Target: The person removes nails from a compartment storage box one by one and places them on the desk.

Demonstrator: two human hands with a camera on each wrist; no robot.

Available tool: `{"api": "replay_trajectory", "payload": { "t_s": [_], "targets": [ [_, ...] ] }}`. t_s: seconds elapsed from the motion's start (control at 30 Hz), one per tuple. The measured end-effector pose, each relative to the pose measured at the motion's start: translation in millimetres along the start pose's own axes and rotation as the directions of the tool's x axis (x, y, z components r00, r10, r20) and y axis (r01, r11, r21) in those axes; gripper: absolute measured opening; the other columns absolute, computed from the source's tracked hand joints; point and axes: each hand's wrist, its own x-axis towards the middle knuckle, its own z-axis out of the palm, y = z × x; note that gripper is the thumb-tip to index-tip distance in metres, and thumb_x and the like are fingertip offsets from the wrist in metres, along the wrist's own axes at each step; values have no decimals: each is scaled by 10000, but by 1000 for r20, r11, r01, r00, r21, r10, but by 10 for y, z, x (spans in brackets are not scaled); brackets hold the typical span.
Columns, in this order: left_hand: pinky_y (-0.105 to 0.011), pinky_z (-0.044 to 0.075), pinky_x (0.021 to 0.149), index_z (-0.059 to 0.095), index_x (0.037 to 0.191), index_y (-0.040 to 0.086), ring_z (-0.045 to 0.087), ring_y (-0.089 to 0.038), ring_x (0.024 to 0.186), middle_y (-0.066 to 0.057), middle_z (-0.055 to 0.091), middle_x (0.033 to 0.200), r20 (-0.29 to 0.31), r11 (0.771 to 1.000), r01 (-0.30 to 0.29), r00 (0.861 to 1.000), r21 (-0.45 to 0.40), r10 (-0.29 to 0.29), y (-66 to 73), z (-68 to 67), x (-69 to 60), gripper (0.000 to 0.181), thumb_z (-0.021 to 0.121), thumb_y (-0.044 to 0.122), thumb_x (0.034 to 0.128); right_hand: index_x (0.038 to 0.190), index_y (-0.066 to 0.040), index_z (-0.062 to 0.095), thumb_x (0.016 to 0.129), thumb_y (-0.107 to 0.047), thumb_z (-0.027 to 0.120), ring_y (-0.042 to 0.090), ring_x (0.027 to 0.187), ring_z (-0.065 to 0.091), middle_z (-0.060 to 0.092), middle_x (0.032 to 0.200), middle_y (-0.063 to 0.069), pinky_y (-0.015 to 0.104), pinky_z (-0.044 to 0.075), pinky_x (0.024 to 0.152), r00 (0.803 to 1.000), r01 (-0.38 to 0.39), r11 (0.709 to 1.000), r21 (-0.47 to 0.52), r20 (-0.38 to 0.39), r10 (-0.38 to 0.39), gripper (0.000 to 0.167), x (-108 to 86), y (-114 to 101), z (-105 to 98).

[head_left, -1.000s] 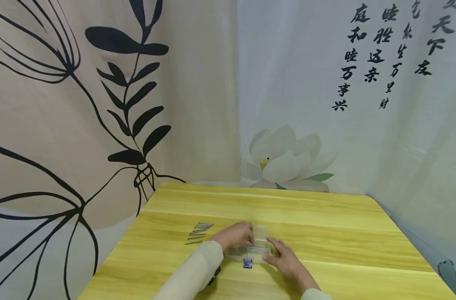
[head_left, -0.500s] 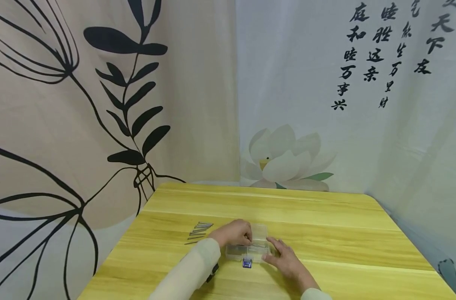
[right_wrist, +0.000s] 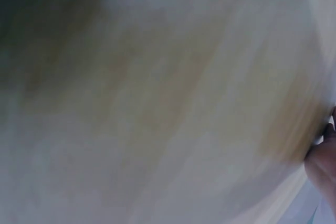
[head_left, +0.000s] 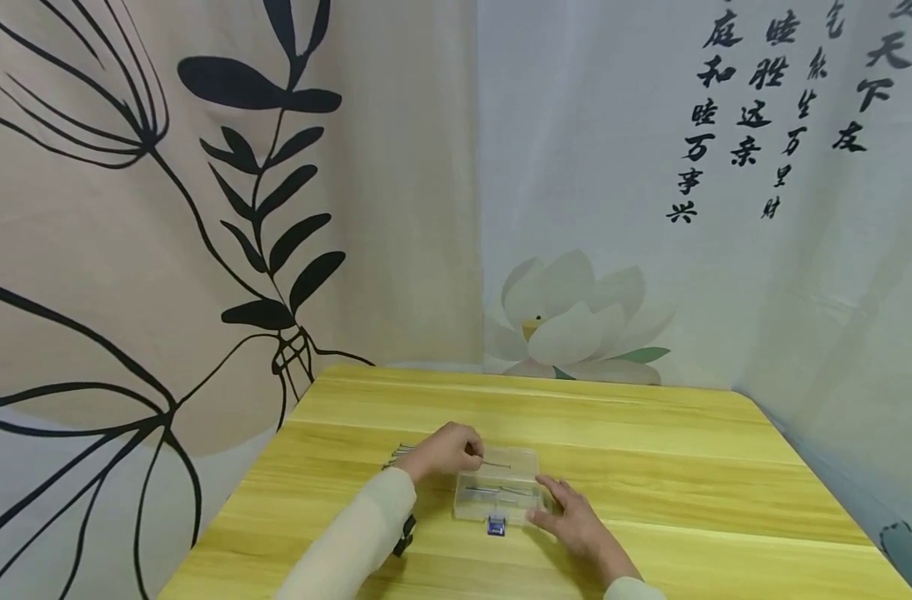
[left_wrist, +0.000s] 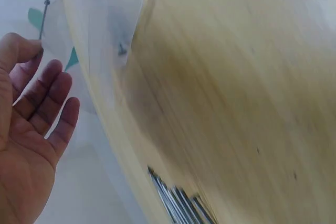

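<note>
My left hand [head_left: 443, 450] pinches a nail [head_left: 497, 465] between thumb and forefinger, above the raised lid of a clear plastic box [head_left: 471, 508]. The left wrist view shows that nail [left_wrist: 44, 19] with its flat head upward and the other fingers of the left hand [left_wrist: 31, 108] loosely bent. A few nails [head_left: 484, 489] lie inside the box, whose blue latch [head_left: 496, 526] hangs at the front. At the box's right end, my right hand [head_left: 579, 525] holds it between thumb and fingers. In the right wrist view the right hand [right_wrist: 323, 163] shows only partly, at the edge.
More loose nails [left_wrist: 181, 203] lie side by side on the wooden table [head_left: 651, 483], left of the box and partly behind my left hand in the head view. A printed curtain [head_left: 403, 208] hangs behind the table.
My left hand has come up out of the box and shifted left, with the nail now visible in its fingers. The nails inside the box now show. The right hand keeps its place.
</note>
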Motion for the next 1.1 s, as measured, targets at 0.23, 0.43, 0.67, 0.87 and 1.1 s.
{"api": "replay_trajectory", "payload": {
  "t_s": [0.23, 0.43, 0.67, 0.87, 1.1],
  "targets": [
    [-319, 490, 722, 722, 935, 54, 565, -106, 782, 67, 631, 881, -74, 994, 48, 996, -102, -56, -226, -204, -140, 89, 646, 93, 956, 1485, -166, 465, 878, -379, 736, 577, 1394, 161, 243, 1544, 322, 764, 135, 1020, 1000, 7, 1000, -3, 7, -7, 697, 6, -1, -1],
    [-338, 488, 702, 700, 947, 92, 573, -134, 779, 53, 639, 898, -122, 988, 73, 988, -135, -90, -466, -368, -357, 70, 642, 126, 965, 1490, -167, 458, 888, -387, 725, 580, 1394, 156, 234, 1547, 322, 773, 138, 1010, 1000, 8, 1000, -3, 14, -8, 695, -9, -31, -29],
    [-330, 457, 663, 697, 910, 70, 538, -163, 762, 13, 624, 881, -150, 983, 120, 979, -136, -140, -740, -488, -750, 68, 668, 115, 952, 1499, -173, 447, 895, -391, 719, 582, 1398, 131, 218, 1556, 315, 784, 126, 1001, 1000, -2, 1000, 11, 31, 1, 697, -20, -2, -6],
    [-309, 450, 666, 702, 922, 19, 526, -150, 765, 4, 629, 885, -148, 970, 174, 969, -168, -199, -950, -527, -1038, 88, 662, 96, 942, 1497, -169, 450, 892, -397, 719, 590, 1393, 133, 224, 1552, 319, 776, 120, 1009, 1000, 2, 1000, 5, 28, -2, 700, -20, 17, 4],
    [-289, 449, 671, 706, 888, 11, 527, -128, 760, -26, 667, 906, -131, 960, 182, 968, -214, -213, -1084, -493, -1292, 83, 670, 78, 922, 1492, -157, 454, 903, -380, 715, 596, 1389, 135, 229, 1547, 326, 778, 122, 1008, 1000, 5, 1000, 0, 26, -5, 683, -16, -6, -6]
  ]
}}
